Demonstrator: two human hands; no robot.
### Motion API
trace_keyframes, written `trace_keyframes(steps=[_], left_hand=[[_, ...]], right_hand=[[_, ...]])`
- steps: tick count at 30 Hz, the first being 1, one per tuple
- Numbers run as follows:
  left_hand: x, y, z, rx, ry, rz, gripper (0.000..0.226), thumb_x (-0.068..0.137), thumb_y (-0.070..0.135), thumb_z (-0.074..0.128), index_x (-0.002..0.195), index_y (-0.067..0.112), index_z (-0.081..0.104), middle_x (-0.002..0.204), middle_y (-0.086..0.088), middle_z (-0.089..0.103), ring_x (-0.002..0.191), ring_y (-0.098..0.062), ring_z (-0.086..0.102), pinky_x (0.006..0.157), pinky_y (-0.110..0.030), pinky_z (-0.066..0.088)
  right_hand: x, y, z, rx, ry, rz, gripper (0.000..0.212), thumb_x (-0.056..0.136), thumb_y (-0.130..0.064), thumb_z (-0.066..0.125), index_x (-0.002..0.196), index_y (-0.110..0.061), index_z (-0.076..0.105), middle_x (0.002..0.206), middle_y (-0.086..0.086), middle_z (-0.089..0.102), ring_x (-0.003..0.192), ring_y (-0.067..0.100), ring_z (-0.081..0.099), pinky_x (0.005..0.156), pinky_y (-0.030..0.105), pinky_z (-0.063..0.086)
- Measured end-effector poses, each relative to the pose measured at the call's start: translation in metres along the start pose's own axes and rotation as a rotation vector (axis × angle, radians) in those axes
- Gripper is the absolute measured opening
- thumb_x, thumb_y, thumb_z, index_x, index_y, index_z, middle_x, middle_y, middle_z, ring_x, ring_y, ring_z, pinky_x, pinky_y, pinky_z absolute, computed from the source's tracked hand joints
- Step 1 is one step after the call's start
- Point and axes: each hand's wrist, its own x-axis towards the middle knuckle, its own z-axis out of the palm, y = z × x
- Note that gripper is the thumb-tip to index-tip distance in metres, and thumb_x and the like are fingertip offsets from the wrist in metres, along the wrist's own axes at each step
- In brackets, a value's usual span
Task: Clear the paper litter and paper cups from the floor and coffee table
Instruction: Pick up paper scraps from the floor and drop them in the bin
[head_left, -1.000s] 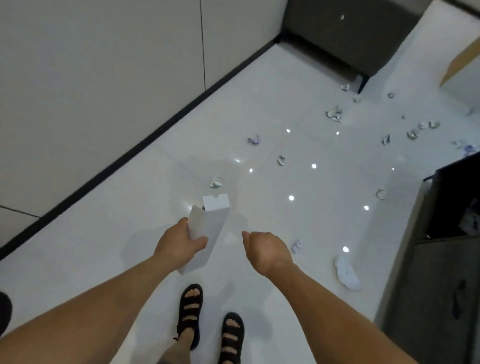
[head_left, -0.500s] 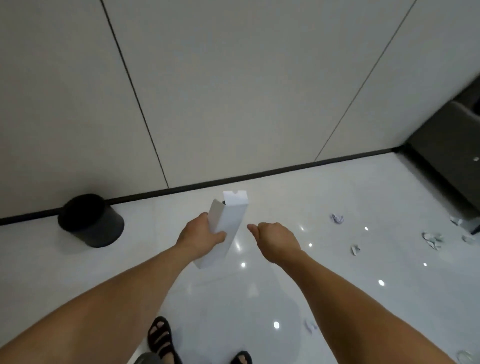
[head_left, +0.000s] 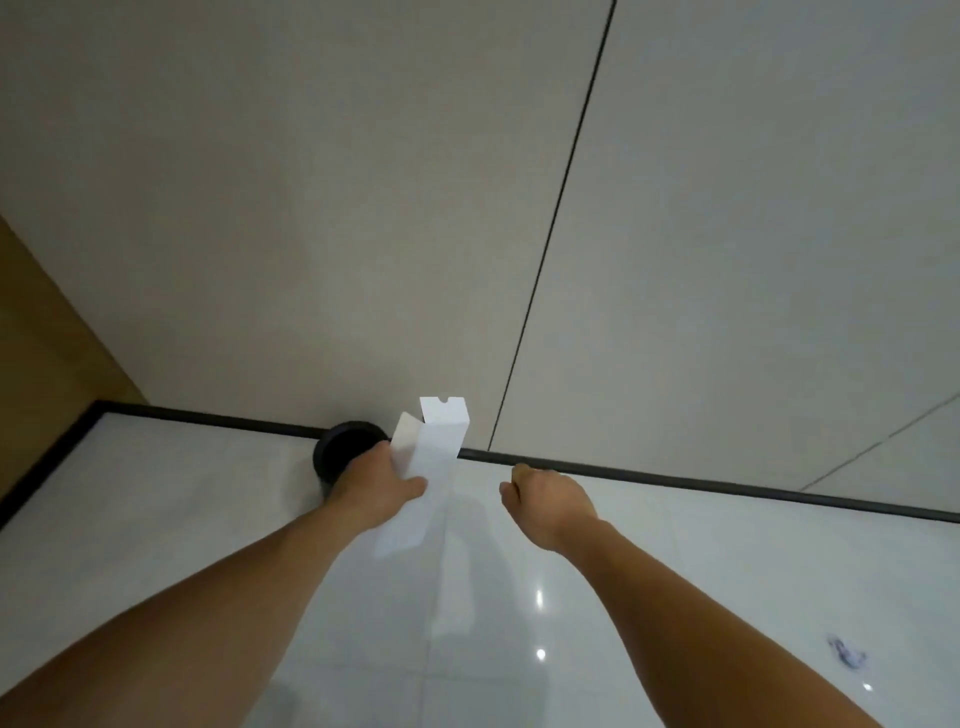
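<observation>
Black bin (head_left: 340, 448) now behind left hand (head_left: 378, 487) holding white box (head_left: 434, 470), by baseboard (head_left: 675, 476)

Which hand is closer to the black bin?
Left. The left hand, holding the white box, is just in front of the black bin; the right hand is off to its right, apart.

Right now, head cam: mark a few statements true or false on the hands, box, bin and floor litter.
1. The left hand grips the white box. True.
2. The right hand holds a paper cup. False: it is curled into a fist, and nothing shows in it.
3. The black bin stands against the baseboard. True.
4. The box's top is closed. False: its flap stands open.
5. No litter shows on the floor. False: a paper scrap lies at lower right.
</observation>
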Motion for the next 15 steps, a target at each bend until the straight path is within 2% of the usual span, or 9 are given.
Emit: trace_keyframes(steps=[3, 7, 11, 15], left_hand=[[0.02, -0.024, -0.042, -0.003, 0.053, -0.036, 0.055, 0.075, 0.037, 0.074, 0.121, 0.015, 0.052, 0.114, 0.0, 0.059, 0.094, -0.02, 0.055, 0.076, -0.029, 0.043], [0.051, -0.048, -0.078, -0.011, 0.057, -0.097, 0.059, 0.076, 0.037, 0.073, 0.126, 0.016, 0.049, 0.121, -0.003, 0.06, 0.106, -0.026, 0.058, 0.083, -0.032, 0.046], [0.096, -0.06, -0.102, -0.071, 0.078, -0.139, 0.06, 0.078, 0.034, 0.073, 0.128, 0.014, 0.048, 0.125, -0.006, 0.059, 0.11, -0.028, 0.056, 0.084, -0.034, 0.045], [0.153, -0.07, -0.124, -0.083, 0.11, -0.19, 0.06, 0.079, 0.033, 0.073, 0.131, 0.015, 0.048, 0.127, -0.007, 0.058, 0.113, -0.029, 0.055, 0.087, -0.037, 0.046]], right_hand=[[0.032, -0.039, -0.001, 0.057, -0.019, -0.012, 0.02, 0.098, -0.033, 0.035, 0.09, -0.018, 0.044, 0.074, -0.002, 0.051, 0.067, 0.019, 0.05, 0.054, 0.029, 0.033], [0.075, -0.076, -0.005, 0.079, -0.044, -0.058, 0.01, 0.094, -0.026, 0.042, 0.096, -0.018, 0.048, 0.087, 0.0, 0.057, 0.078, 0.021, 0.055, 0.062, 0.03, 0.039], [0.134, -0.097, -0.006, 0.142, -0.067, -0.101, 0.019, 0.092, -0.022, 0.046, 0.11, -0.017, 0.052, 0.107, 0.003, 0.059, 0.089, 0.021, 0.056, 0.072, 0.031, 0.047], [0.216, -0.116, -0.003, 0.199, -0.089, -0.149, 0.024, 0.093, -0.018, 0.046, 0.115, -0.016, 0.052, 0.116, 0.004, 0.057, 0.098, 0.023, 0.056, 0.08, 0.032, 0.048]])
